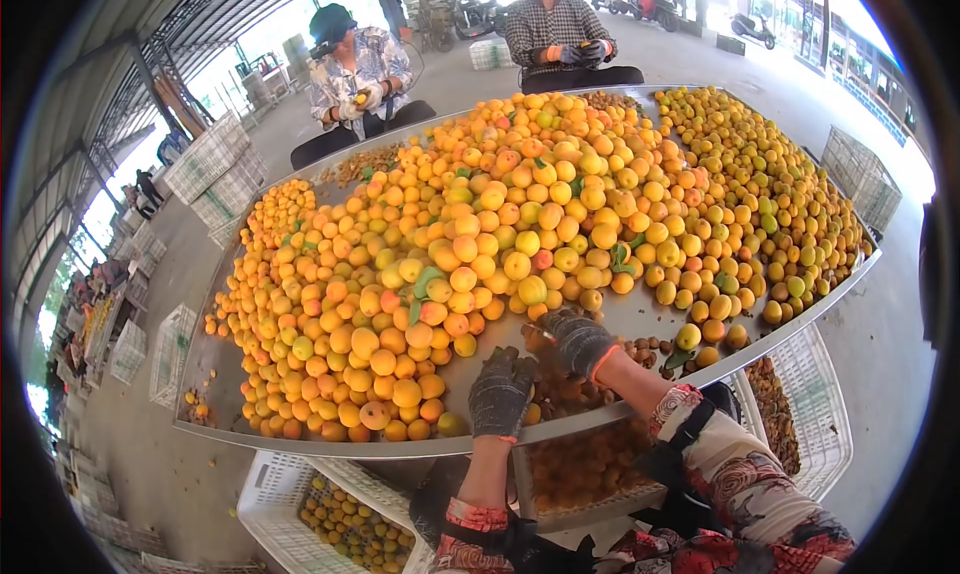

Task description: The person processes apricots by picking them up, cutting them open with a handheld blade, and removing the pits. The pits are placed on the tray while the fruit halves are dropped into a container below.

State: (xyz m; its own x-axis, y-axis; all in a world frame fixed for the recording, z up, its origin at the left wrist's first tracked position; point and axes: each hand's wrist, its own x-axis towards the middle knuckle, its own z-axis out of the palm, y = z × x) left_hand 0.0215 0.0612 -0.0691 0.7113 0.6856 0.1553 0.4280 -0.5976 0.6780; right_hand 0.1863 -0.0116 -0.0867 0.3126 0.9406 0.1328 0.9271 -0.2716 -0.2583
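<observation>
A large heap of yellow-orange apricots (520,224) covers the metal table (220,384). My left hand (501,394), in a dark glove, lies palm down near the table's front edge, beside the fruit, with its fingers partly spread and nothing seen in them. My right hand (575,342), gloved too, is at the near edge of the heap, its fingers bent and blurred; whether they hold something is hidden. Brown pits and scraps (565,379) lie on the table between and below my hands.
Below the front edge stand a white crate of fruit (262,494), a container of brown pieces (590,464) and another white crate (822,414). Across the table sit two people (355,74) (560,29) with gloved hands. Stacked crates (215,169) stand at left.
</observation>
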